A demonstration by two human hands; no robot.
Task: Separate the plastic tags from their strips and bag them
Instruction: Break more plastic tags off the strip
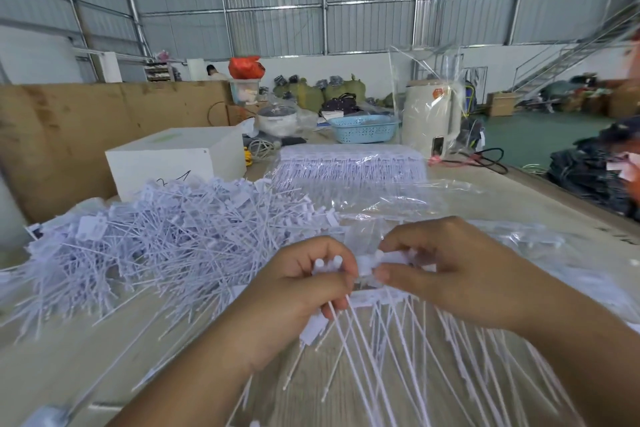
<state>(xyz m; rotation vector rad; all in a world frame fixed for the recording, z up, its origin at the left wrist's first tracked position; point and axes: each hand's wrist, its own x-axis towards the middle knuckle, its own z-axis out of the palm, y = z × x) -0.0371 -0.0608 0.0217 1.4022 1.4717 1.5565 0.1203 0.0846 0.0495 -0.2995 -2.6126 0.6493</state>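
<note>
My left hand (298, 291) grips a few separated white plastic tags (327, 265), their heads sticking up between the fingers and their thin tails hanging below. My right hand (446, 267) pinches the head end of a strip of tags (388, 295) whose long tails fan out toward me over the table. A big loose pile of separated tags (166, 232) lies to the left. Clear plastic bags (381, 198) lie flat just beyond my hands. A bagged stack of unseparated strips (353, 163) sits farther back.
A white box (173, 156) stands behind the pile, with a brown cardboard sheet (69, 135) at the left. Farther back are a blue basket (363, 128), a white kettle-like appliance (429, 114) under clear plastic, and cables. The table edge (571, 198) drops off at the right.
</note>
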